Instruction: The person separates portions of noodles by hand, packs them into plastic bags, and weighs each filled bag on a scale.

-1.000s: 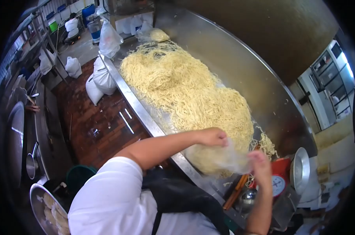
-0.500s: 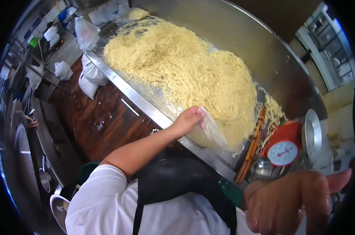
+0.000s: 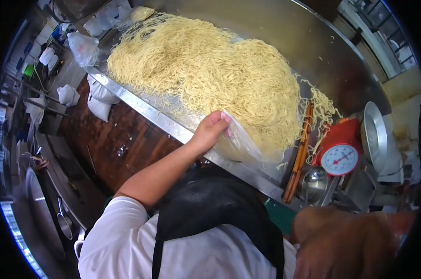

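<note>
My left hand [image 3: 211, 131] pinches the edge of a clear plastic bag [image 3: 242, 142], which hangs over the near side of a big heap of yellow noodles [image 3: 205, 65]. The noodles lie in a wide metal tray [image 3: 145, 110] with a raised back wall. At the lower right, close to the camera, is my right hand [image 3: 350, 244]. It is dark and smeared by motion, and its fingers cannot be made out. Nearest to it are a red dial scale [image 3: 339, 158] and a round metal bowl [image 3: 314, 182].
Bamboo sticks [image 3: 299, 153] lie at the tray's right end, with stray noodles beside them. A metal pan [image 3: 374, 132] leans by the scale. White bags [image 3: 99, 100] stand on the brown floor at left, near a plastic bag [image 3: 82, 48] on the tray's corner.
The view has shifted, so the noodles and tray sit further up and left. My left hand still grips the plastic bag. My right hand has turned, its outstretched thumb no longer distinct.
</note>
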{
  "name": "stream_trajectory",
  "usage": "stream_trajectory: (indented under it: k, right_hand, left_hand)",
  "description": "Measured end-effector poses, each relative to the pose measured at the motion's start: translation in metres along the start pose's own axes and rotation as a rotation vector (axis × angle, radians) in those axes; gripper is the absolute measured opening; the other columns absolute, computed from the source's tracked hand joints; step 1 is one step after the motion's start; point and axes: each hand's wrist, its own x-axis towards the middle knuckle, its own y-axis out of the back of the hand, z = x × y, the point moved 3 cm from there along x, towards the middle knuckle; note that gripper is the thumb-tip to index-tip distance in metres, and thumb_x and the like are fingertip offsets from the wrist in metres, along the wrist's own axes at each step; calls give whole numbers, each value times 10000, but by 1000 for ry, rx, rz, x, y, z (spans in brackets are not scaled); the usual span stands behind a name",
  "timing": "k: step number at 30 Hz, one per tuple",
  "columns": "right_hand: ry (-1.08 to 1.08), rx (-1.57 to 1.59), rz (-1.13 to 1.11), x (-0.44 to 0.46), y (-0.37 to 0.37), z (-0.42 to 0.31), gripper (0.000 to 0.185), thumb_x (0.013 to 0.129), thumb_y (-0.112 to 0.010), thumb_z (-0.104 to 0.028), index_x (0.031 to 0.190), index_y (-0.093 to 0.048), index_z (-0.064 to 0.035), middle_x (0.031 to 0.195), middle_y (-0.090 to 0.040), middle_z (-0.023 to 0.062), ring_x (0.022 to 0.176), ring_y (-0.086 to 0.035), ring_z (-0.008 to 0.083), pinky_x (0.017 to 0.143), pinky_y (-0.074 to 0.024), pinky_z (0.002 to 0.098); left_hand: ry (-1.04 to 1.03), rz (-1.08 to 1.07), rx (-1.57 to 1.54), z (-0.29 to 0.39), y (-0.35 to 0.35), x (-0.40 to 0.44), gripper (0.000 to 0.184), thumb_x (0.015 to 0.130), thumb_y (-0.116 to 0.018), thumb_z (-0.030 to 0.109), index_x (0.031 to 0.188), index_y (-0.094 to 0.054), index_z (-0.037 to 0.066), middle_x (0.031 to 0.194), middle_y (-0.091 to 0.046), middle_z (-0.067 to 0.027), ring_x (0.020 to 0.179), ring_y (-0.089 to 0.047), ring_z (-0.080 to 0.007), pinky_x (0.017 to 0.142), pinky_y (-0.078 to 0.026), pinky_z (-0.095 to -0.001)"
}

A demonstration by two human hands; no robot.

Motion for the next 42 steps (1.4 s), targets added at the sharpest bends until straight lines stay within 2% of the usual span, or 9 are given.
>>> stream_trajectory:
  k: [15,19,20,23,24,30,33,34,42]
  right_hand:
    - [28,-306,106,-38,7,-33,407,738,-703,-274,1006,-554,-6,733,-585,78,638,-598,172,520,-459,274]
    - [-335,-1121,1090,-139,73,-46,447,710,-781,-209,1036,-557,-1,766,-608,71,680,-629,162,544,-487,263]
    - [-562,-1019,1163,-163,99,-46,597,650,-797,-143,1159,-530,17,901,-637,121,838,-625,168,725,-521,301]
    - [-1144,-1992,824,-215,158,7,963,570,-860,-276,1342,-379,38,1260,-512,263,1176,-506,364,1012,-385,424]
    - [-926,-2113,734,-227,173,28,1023,550,-869,-351,1369,-371,5,1229,-534,225,1159,-507,377,1032,-362,428]
    - [-481,-2260,890,-215,257,101,633,701,-765,-257,1233,-514,-23,1234,-558,193,1181,-503,362,994,-381,447]
    - [-441,-2008,1099,-215,272,98,422,766,-699,-216,1135,-583,-48,1128,-614,161,1081,-557,361,911,-434,440]
    - [-430,-2234,927,-228,277,96,281,783,-675,-202,1015,-626,-51,968,-644,149,918,-606,355,799,-473,436]
    - [-553,-2116,1162,-218,299,86,131,794,-627,-155,863,-649,-46,824,-646,149,745,-619,344,665,-471,444]
  left_hand:
    - [-88,62,25,16,-6,9,127,932,-528,165,889,-523,46,773,-577,-25,715,-534,-117,697,-423,-261]
    - [-167,82,-42,22,-10,8,115,927,-528,152,885,-508,46,778,-570,-34,710,-535,-125,690,-422,-262]
    - [-178,53,-51,20,-8,7,93,925,-530,129,919,-505,40,782,-569,-38,710,-540,-130,679,-432,-266]
    - [-184,36,-95,20,-17,3,82,932,-514,104,974,-483,41,804,-553,-41,720,-533,-127,679,-444,-274]
    - [-173,7,-86,21,-22,1,94,942,-511,116,1002,-477,53,818,-549,-33,727,-536,-124,680,-448,-278]
    - [-182,-251,476,31,-26,-12,358,902,-612,245,1155,-487,25,1023,-592,-112,1005,-577,-234,886,-454,-374]
    - [-668,50,1049,42,4,-6,639,797,-704,418,1244,-480,20,1226,-540,-192,1206,-472,-335,1010,-372,-434]
    - [-532,30,1077,23,15,1,735,695,-752,457,1252,-524,34,1378,-426,-219,1298,-364,-398,1066,-310,-461]
    - [-531,109,1049,-47,4,23,222,689,-656,199,849,-616,49,814,-592,-123,822,-570,-347,750,-458,-442]
